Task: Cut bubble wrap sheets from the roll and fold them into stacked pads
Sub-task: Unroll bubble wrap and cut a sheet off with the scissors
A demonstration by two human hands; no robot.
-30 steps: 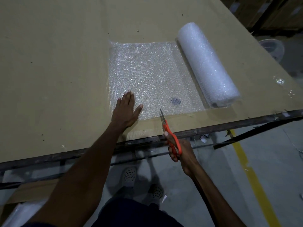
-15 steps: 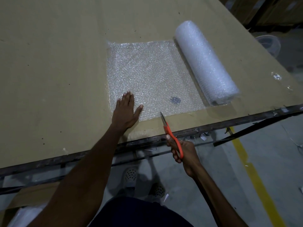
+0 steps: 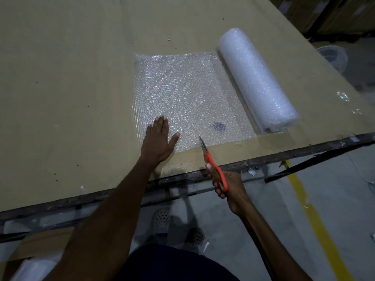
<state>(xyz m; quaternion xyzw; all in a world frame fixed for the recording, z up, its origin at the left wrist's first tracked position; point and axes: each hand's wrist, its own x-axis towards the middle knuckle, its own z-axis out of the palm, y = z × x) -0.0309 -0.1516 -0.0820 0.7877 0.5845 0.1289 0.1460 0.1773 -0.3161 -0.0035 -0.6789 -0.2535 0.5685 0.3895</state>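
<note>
A roll of bubble wrap [image 3: 257, 80] lies on the cardboard-covered table [image 3: 67, 82], with a length of wrap [image 3: 186, 92] unrolled flat to its left. My left hand [image 3: 159, 138] presses flat on the near left corner of the unrolled wrap, fingers straight. My right hand [image 3: 227, 187] grips orange-handled scissors [image 3: 213, 163] at the table's near edge. The blade tip points up at the near edge of the wrap, just right of my left thumb. A dark smudge [image 3: 219, 126] marks the wrap near the blades.
The table's dark metal frame [image 3: 284, 153] runs along the near edge. A clear plastic tub [image 3: 332, 57] stands on the floor at the far right. A yellow line [image 3: 316, 226] crosses the floor. My shoes [image 3: 162, 220] show below the table edge.
My right hand has moved the scissors slightly forward, bringing the blade tip onto the near edge of the wrap. My left hand stays pressed in place.
</note>
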